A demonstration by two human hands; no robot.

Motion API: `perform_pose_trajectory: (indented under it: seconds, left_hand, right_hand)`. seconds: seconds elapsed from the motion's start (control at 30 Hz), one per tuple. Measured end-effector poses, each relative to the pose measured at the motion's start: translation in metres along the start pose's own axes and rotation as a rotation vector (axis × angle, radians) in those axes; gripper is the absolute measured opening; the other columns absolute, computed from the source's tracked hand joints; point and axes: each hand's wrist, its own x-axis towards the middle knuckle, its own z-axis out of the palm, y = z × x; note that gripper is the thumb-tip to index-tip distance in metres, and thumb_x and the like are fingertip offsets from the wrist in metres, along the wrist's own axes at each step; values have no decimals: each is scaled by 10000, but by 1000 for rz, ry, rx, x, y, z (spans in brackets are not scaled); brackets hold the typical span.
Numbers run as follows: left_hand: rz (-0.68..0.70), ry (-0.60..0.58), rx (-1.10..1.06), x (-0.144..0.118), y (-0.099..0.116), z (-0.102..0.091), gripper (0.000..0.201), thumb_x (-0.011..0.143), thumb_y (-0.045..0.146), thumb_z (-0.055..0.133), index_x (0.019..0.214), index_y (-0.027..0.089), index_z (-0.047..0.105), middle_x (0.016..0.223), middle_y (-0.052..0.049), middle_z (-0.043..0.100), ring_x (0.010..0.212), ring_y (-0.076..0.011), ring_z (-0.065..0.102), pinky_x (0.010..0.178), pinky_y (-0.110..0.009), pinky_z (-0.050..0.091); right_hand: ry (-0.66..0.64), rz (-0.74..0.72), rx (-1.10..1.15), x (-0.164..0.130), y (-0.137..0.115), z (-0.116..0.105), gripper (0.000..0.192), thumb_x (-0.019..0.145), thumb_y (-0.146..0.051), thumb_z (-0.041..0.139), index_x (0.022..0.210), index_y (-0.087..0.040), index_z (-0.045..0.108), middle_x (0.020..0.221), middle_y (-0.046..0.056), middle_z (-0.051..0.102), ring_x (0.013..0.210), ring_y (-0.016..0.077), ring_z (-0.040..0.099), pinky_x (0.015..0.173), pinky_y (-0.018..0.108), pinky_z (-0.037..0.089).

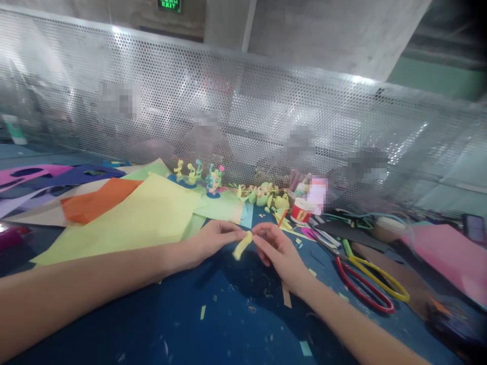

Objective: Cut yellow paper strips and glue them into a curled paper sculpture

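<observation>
both hands meet over the middle of the dark blue table (236,324). the left hand (213,239) has its fingertips pinched together on the upper end of a small yellow paper roll (242,245), and the right hand (277,248) is pinched on the same end from the other side, so the roll hangs between them, tilted down toward the left, just above the table and not touching it.

paper snippets (286,294) in yellow and green lie scattered on the table under and around the hands. to the left, a large pale yellow sheet (144,218) lies flat, overlapping an orange sheet (95,203) and a green sheet (222,208); purple sheets with cut-out holes (57,175) lie further left. behind the sheets stand a few small paper figures on blue bases (198,175), and beside them a pile of pale green and yellow paper pieces (266,195).

right of the hands lie scissors (365,279) with one red and one yellow handle loop, blades pointing toward the back. a small red-and-white tub (302,210) stands near the pile — its label is too blurred to read. a pink sheet (452,253) lies at the far right.

a perforated metal screen (266,111) runs along the back of the table. above it a green sign (169,5) reads "exit"; only its lower edge shows.
</observation>
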Motion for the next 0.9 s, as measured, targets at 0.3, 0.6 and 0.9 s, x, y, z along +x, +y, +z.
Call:
perform_pose_trajectory:
  seconds: [0.3,0.6,0.9]
  left_hand:
    - [29,5,60,2,-3,-2,284,713,422,566,783,170,677,735,-3,646,705,-144,545,663,-236,402]
    - [82,-24,100,1,0,-2,220,736,320,499,652,178,645,716,16,639,716,-142,558,719,-236,405]
    - [79,6,104,0,2,-1,269,748,393,514,654,179,649,734,2,648,764,-149,553,779,-249,384]
  right_hand:
    - [16,-178,-258,-2,-1,3,114,731,-285,607,825,-225,585,971,24,463,613,84,435,537,220,397]
    - [22,-173,-297,-3,-6,4,107,775,-312,560,775,-205,558,904,26,498,656,106,473,561,232,408]
    - [-4,-74,-238,-4,-4,4,128,797,-324,525,813,-204,484,825,-1,516,524,68,400,445,194,329]
